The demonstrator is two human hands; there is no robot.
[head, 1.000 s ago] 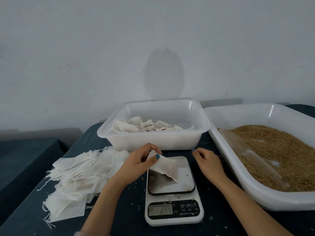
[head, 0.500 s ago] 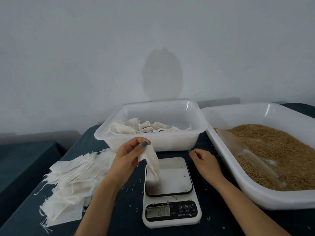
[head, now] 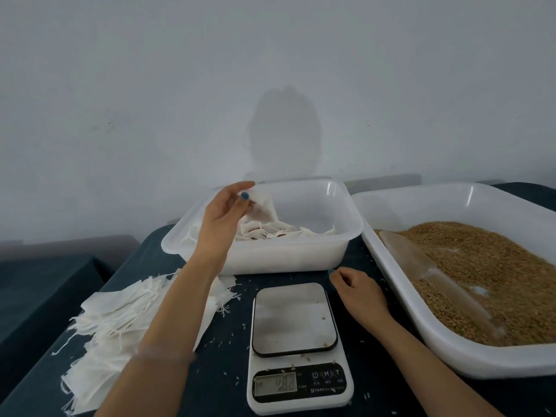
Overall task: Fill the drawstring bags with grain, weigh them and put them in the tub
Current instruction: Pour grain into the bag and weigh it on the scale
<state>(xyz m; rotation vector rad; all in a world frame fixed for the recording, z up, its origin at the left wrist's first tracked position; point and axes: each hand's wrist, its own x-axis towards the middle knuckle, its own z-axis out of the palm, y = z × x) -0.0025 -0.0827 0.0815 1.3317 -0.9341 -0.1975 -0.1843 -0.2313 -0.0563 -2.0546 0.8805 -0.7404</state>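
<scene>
Bag (head: 262,208) now off scale (head: 293,317) & over tub (head: 270,257), pinched in my left hand (head: 224,216); wt check done, right hand (head: 358,291) idle, empty.

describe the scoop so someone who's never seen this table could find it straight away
Look to the big white tray at the right of the view, holding brown grain. The scoop lies along the grain's left edge, partly sunk in it. It is the only tool there, a long translucent plastic piece amid loose kernels.
</scene>
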